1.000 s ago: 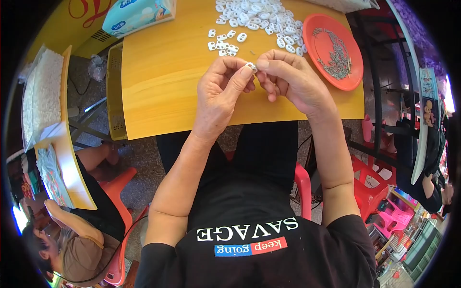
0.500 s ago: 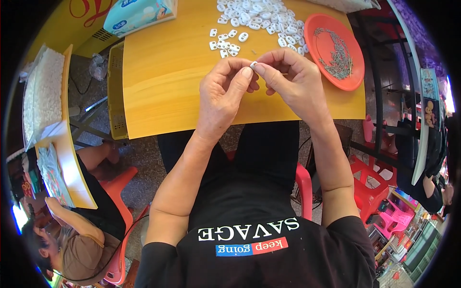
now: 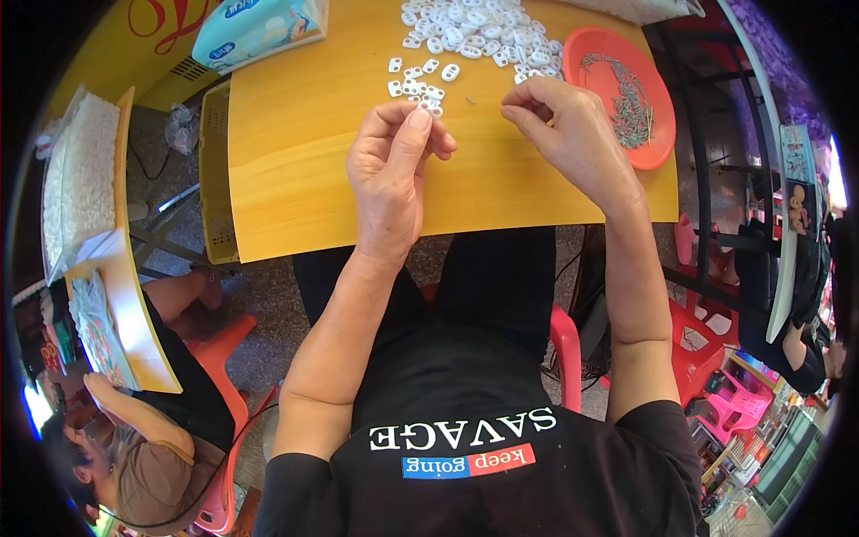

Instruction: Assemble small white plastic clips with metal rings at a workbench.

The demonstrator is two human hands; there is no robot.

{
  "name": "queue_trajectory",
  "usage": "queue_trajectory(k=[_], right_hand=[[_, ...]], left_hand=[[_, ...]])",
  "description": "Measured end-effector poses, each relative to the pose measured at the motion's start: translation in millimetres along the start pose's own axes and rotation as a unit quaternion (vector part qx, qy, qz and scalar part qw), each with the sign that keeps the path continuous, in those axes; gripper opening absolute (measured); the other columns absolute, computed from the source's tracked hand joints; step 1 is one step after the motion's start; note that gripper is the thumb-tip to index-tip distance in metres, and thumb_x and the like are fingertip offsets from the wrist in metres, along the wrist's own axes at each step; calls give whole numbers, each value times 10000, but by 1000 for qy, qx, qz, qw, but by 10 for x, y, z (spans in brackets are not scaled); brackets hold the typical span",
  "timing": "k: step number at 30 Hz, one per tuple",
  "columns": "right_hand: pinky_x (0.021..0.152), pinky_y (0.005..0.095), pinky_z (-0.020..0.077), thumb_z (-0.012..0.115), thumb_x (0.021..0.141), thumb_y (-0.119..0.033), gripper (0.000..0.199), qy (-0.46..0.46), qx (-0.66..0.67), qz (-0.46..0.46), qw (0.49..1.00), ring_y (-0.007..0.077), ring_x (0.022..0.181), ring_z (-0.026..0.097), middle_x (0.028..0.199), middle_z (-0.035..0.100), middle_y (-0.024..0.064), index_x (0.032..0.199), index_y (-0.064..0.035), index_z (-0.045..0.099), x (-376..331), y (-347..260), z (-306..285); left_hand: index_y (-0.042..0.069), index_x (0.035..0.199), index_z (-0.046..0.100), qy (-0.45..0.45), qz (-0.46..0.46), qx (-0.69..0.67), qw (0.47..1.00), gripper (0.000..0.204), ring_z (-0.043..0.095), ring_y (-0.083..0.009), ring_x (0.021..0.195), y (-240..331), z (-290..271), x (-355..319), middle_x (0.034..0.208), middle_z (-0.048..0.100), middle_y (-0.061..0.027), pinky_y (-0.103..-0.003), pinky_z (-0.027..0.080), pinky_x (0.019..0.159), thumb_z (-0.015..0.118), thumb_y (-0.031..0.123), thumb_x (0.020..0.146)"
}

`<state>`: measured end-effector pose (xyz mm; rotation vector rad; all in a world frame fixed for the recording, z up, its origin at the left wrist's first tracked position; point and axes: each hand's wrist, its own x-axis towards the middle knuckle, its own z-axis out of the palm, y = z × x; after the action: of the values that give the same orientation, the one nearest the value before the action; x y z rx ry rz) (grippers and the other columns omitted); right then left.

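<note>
My left hand (image 3: 389,170), near the upper middle of the frame, has its thumb and finger close together, and a small white plastic piece with holes (image 3: 434,108) shows at their tips; I cannot tell if I grip it. My right hand (image 3: 573,125) is almost closed at the fingertips, beside the round red plastic plate (image 3: 660,98) of thin silver metal bits (image 3: 632,118), upper right on the yellow wooden tabletop (image 3: 304,170); I cannot tell if it has anything.

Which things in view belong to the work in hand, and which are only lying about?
Likely for the work: white two-holed plastic pieces; thin grey metallic pieces; orange-red plate.

Apparently just lying about: tissue pack; yellow plastic crate.
</note>
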<state>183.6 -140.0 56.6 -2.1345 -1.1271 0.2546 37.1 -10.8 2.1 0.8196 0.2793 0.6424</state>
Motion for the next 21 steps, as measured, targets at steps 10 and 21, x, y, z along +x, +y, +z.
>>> queue_trajectory(k=[10,21], right_hand=[[672,380,504,627,862,-129,160,-61,-165,-43,984,326,762,658,822,673,176,907,22,651,353,-89,207],[681,400,528,617,852,-113,153,-48,-63,-35,996,328,715,666,778,665,189,873,37,636,221,-66,188]], left_hand=[[27,1018,590,-3,-5,-4,1000,86,604,-131,755,2,18,6,863,633,-58,-273,476,712,588,95,965],[10,1011,589,-19,-3,46,999,99,600,-102,767,-32,26,-21,864,623,-37,-242,491,717,595,99,969]])
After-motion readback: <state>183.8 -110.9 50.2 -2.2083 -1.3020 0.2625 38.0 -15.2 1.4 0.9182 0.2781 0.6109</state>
